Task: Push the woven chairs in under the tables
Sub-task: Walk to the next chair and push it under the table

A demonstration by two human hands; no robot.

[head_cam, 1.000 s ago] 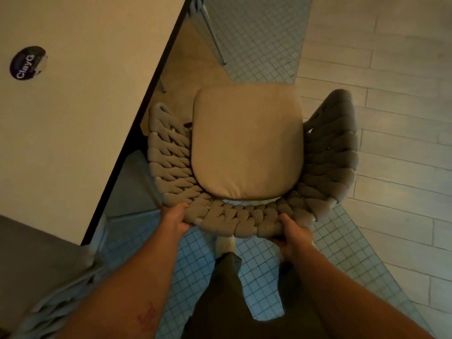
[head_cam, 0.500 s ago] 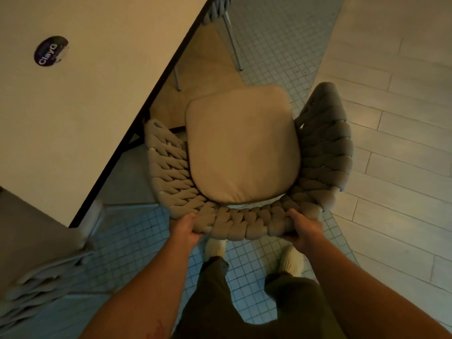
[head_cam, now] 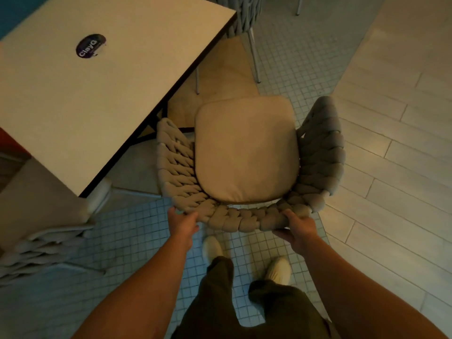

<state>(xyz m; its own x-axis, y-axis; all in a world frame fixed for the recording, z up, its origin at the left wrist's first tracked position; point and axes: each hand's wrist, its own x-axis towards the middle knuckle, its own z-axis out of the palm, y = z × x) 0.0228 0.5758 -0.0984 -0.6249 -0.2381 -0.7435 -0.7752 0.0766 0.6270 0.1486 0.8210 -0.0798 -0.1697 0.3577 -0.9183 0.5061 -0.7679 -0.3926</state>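
A woven chair [head_cam: 320, 155] with a thick braided grey back and a beige seat cushion [head_cam: 245, 148] stands in front of me, beside the right edge of a pale table [head_cam: 102, 99] with a dark rim. My left hand [head_cam: 182, 222] grips the left end of the chair's braided back rim. My right hand [head_cam: 297, 227] grips the same rim further right, fingers curled under it. The chair sits outside the table, its front pointing away from me and its left arm close to the table's edge.
Another woven chair [head_cam: 44, 231] is tucked at the table's near left corner. A third one [head_cam: 244, 18] stands at the far corner, its metal legs on the floor. A round dark sticker [head_cam: 91, 45] lies on the tabletop. Small tiles underfoot, wood planks to the right.
The chair has shifted right and away from the table's edge, with both hands keeping their grip on its back. My feet have stepped apart behind it, and more of the tabletop shows.
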